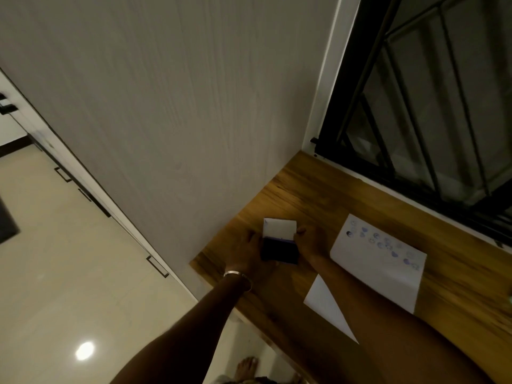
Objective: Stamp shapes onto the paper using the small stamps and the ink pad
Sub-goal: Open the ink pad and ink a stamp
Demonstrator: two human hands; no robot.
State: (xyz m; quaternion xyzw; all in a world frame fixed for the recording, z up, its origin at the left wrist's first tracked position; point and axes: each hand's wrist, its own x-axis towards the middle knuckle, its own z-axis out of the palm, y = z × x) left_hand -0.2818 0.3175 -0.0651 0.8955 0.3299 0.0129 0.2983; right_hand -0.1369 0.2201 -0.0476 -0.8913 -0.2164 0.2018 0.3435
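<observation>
Dark ink pad (279,252) between hands.

Scene dim overall, warm-grey cast. One round glare spot (85,350) reflects off the glossy floor (55,273) at lower left; light source itself not in view. Window (432,106) at upper right is dark and gives no daylight. Both forearms render very dark, detail lost. Whole frame soft, slight motion blur; blue marks on the paper (379,261) smeared. Wide-angle tilt and stretching at the edges.
</observation>
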